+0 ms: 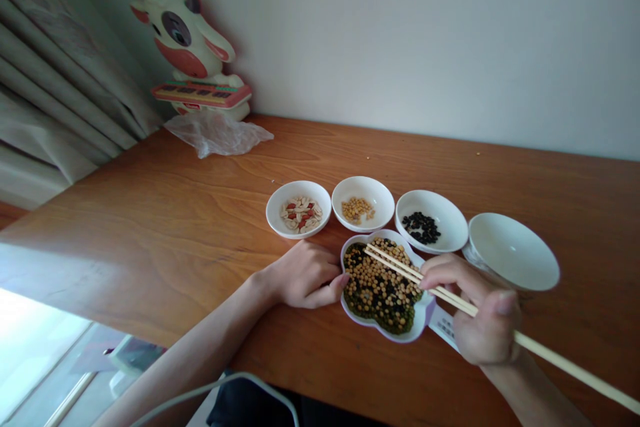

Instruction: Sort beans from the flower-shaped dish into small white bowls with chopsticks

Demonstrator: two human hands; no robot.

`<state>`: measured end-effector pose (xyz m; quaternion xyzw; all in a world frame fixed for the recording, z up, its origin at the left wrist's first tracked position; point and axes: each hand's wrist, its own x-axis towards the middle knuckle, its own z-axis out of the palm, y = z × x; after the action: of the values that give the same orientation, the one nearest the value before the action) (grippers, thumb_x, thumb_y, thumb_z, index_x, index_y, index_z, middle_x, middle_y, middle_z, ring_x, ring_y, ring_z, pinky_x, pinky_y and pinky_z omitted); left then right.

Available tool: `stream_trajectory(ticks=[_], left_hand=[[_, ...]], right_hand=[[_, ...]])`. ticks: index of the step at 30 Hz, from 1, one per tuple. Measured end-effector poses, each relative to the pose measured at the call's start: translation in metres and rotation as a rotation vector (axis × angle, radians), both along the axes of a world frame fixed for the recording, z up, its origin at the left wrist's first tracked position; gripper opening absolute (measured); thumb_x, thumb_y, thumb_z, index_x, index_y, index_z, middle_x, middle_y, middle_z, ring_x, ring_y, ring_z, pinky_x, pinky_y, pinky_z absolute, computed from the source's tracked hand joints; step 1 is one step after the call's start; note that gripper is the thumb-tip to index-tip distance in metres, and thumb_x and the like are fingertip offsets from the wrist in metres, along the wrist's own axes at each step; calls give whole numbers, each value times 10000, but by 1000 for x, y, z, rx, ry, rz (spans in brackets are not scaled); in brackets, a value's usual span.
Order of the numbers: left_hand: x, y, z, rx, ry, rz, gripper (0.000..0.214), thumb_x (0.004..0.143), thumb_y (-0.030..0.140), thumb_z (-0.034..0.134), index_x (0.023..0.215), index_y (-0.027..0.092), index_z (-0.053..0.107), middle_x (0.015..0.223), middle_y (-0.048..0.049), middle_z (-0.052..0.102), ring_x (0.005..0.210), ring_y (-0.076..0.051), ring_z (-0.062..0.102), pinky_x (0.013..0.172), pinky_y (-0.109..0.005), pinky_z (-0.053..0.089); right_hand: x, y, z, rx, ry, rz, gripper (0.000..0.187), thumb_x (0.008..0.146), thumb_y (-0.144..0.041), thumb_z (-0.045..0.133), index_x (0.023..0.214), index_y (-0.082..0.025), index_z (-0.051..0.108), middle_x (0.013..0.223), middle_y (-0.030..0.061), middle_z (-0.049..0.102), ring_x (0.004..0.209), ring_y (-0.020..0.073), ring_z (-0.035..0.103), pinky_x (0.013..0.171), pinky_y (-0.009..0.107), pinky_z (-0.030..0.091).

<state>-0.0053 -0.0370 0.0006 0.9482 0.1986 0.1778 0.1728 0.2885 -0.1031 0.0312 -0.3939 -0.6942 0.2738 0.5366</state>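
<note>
A flower-shaped dish (421, 332), white inside with a pale purple edge, holds mixed yellow beans, black beans and small green beans. My left hand (310, 275) lies at its left side, fingers curled and thumb on the rim. With my right hand (483, 317) I grip a pair of chopsticks (450, 295), their tips close together over the yellow beans near the dish's far edge. Whether a bean is between the tips I cannot tell. Under my right hand a pale label or strip (444, 325) with dark print is partly hidden.
Behind the dish stand a white bowl (273, 215) of pale and red seeds, one (383, 197) of yellow beans, one (453, 223) of black beans, and another white bowl (525, 247). A cow toy keyboard (200, 90) and clear plastic (215, 137) sit back left. A cable (240, 377) crosses the front.
</note>
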Motion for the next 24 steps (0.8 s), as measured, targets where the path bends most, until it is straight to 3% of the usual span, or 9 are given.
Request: stream_trajectory(ticks=[5,10,24], left_hand=[[-1,0,0,1,8,-1,534,1150,350,375,679,196,573,677,-69,669,580,-166,568,575,-349,365],[0,0,0,4,6,-2,534,1151,346,375,677,196,569,680,-69,673,582,-167,578,578,-355,362],[0,0,-1,2,6,-2,536,1147,350,379,669,198,567,677,-63,670,579,-167,566,576,-363,346]], right_hand=[[3,-1,3,101,-35,-73,760,1082,-742,270,849,-257,806,812,78,775,714,251,723,572,374,481],[6,-1,-8,60,-13,-118,735,1094,-712,251,918,-263,804,908,94,768,727,245,688,605,395,480],[8,5,-17,80,-58,-67,671,1157,-533,181,1002,-244,766,963,64,717,751,208,651,618,368,471]])
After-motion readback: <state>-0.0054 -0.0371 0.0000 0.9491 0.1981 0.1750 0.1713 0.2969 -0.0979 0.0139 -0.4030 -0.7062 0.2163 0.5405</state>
